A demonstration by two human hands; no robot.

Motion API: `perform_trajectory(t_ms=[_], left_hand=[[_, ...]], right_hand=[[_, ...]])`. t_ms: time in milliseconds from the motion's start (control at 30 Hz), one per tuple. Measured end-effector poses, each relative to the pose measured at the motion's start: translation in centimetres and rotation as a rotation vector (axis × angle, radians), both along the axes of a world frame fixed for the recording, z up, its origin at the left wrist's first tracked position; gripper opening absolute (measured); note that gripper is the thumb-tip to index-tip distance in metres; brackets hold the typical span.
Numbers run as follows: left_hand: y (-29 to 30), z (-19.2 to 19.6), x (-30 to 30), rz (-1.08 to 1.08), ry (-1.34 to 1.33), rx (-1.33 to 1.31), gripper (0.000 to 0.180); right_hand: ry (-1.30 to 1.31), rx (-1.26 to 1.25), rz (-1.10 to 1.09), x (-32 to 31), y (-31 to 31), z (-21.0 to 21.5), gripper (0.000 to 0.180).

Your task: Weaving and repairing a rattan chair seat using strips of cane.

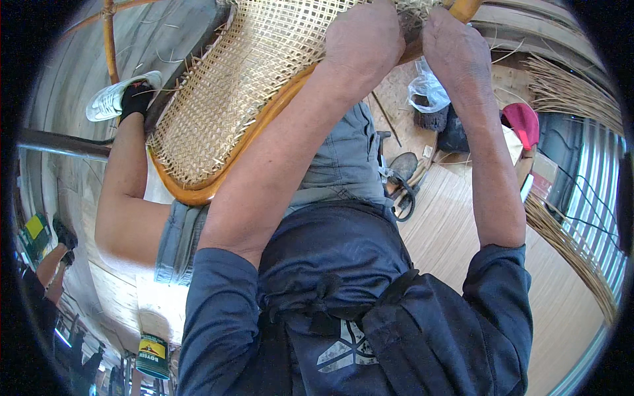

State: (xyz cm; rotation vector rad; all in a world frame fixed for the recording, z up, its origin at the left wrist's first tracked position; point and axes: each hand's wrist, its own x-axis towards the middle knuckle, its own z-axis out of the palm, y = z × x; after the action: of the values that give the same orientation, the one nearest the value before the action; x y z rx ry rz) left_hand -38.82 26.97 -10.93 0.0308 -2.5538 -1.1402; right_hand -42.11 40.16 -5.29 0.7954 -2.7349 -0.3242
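Note:
A woven cane panel [218,99] in a curved rattan frame [190,195] slants across the top, resting over my lap and thigh. Short cut strand ends stick out along its edges. My left hand [365,38] is closed at the panel's right side, by the frame. Close beside it, my right hand [457,49] is closed just below an orange rattan pole end [465,8]. Whatever the fingers pinch is hidden by the hands and the picture's upper edge. Thin loose strands show to the right of my right hand.
Bundled cane strips [574,92] lie at the right, with longer strips [578,254] below. A clear plastic bag [428,89], a red cap [523,124] and a dark sandal [404,165] sit nearby. At left are a metal bar [63,142], a can [152,357] and another person's leg [51,269].

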Motion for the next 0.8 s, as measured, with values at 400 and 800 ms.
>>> perform_trajectory(t_ms=[400,800], left_hand=[[-2.1,-0.2,-1.5,-0.316,-0.078,0.594,0.022],[-1.1,0.3,-0.7,-0.028,-0.081,-0.013,0.013]], right_hand=[[0.144,0.226,-0.074,-0.2,-1.2,-0.7,0.009],[-0.101,-0.267,-0.078,1.8,-3.3,2.9,0.014]])
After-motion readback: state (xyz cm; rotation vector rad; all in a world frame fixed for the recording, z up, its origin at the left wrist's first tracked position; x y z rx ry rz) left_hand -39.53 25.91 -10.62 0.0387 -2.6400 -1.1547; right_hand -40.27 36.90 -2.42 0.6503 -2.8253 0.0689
